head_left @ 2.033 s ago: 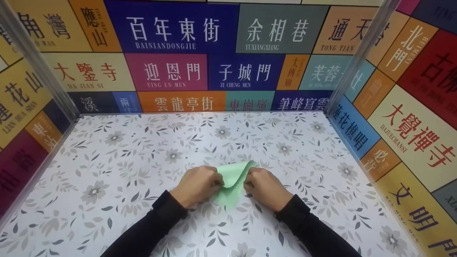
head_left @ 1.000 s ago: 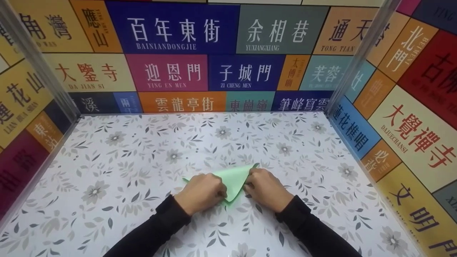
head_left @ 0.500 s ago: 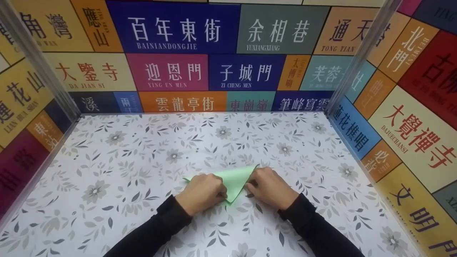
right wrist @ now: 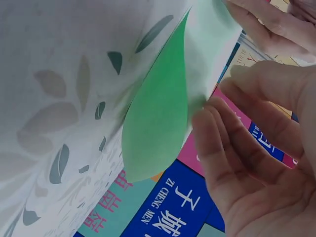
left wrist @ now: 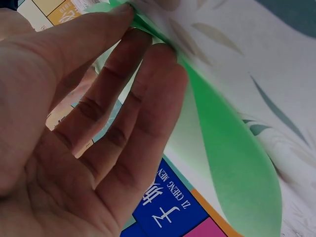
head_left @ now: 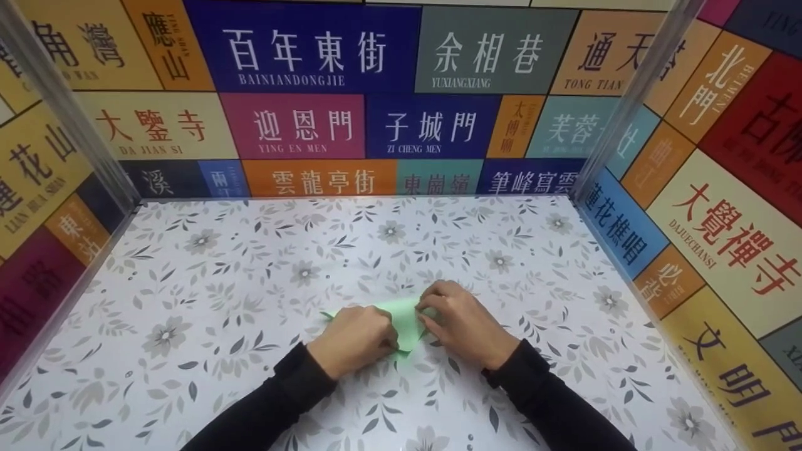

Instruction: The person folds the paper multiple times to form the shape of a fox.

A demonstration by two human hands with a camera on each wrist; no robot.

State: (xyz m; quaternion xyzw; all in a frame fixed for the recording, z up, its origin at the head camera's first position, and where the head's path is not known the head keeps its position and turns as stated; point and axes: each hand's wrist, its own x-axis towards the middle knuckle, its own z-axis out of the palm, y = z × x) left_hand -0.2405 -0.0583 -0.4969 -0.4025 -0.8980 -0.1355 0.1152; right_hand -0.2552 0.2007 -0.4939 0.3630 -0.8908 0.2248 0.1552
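A piece of light green paper [head_left: 406,321], folded over so that it looks triangular, lies on the flower-patterned surface between the hands. My left hand [head_left: 356,338] pinches its near tip between thumb and fingers, and covers much of its left half. In the left wrist view the thumb meets the fingers at the sheet, while the paper [left wrist: 237,163] bulges in a rounded fold. My right hand [head_left: 462,321] has its loosely bent fingertips at the right part of the sheet. The right wrist view has a gap between thumb and fingers [right wrist: 210,143], beside the rounded fold [right wrist: 158,113].
White cloth [head_left: 250,263] with grey flowers and leaves covers the work surface. Panels with coloured name signs [head_left: 301,125] rise behind it and along both sides, with clear posts [head_left: 608,119] at the back corners.
The left hand has drawn the paper's upper layer down towards the near tip and stays there. The right hand has loosened from the right edge and shifted left over the sheet.
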